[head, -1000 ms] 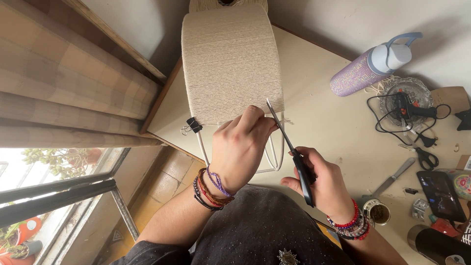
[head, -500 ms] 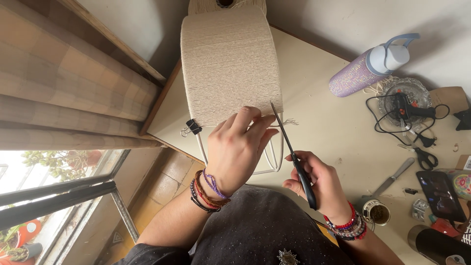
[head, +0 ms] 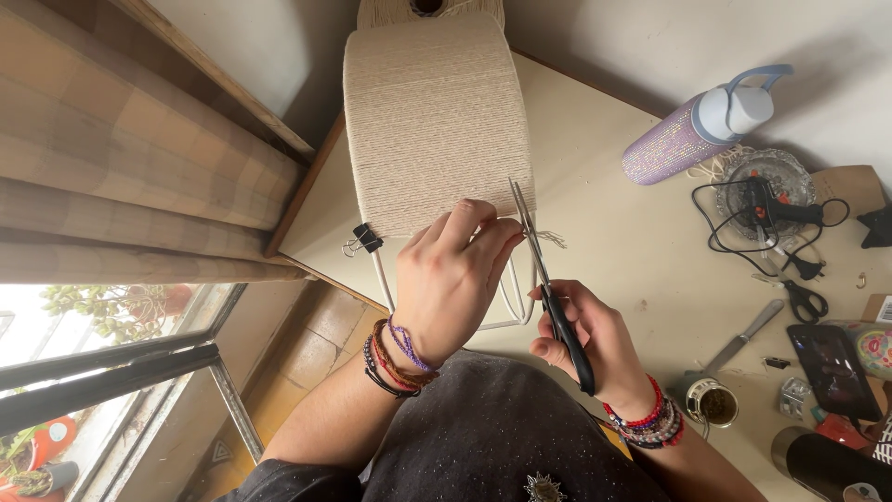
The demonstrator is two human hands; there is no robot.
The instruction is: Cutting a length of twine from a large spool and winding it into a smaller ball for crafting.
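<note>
Closest to me, the person's right hand (head: 595,339) is wrapped around the black handles of a pair of scissors (head: 546,288), fingers curled through the loops. The blades stand slightly parted, tips pointing away toward the cord work. It looks held at that slant so the blades can reach the loose end without nicking the wound rows.

Just beside it, the left hand (head: 451,274) lies against the lower edge of the wrapped lampshade frame (head: 437,116), fingertips pinched together at the point where the cream cord ends. The pinch seems to hold the last turn taut and steady right next to the blades. A short frayed cord tail (head: 550,237) sticks out just past the scissor tips. Bare white wire of the frame shows below the hand, where no cord is wound yet.

A black binder clip (head: 364,239) grips the frame's left edge, apparently to keep the winding from slipping.

The frame lies on its side on the pale surface (head: 613,232), its near end hanging over the edge toward the person.

Farther right sit a sparkly purple bottle (head: 692,130) on its side, a glue gun (head: 776,204) resting on a glass dish with its cable looped around, a second pair of scissors (head: 804,297), and a knife (head: 748,335).
</note>
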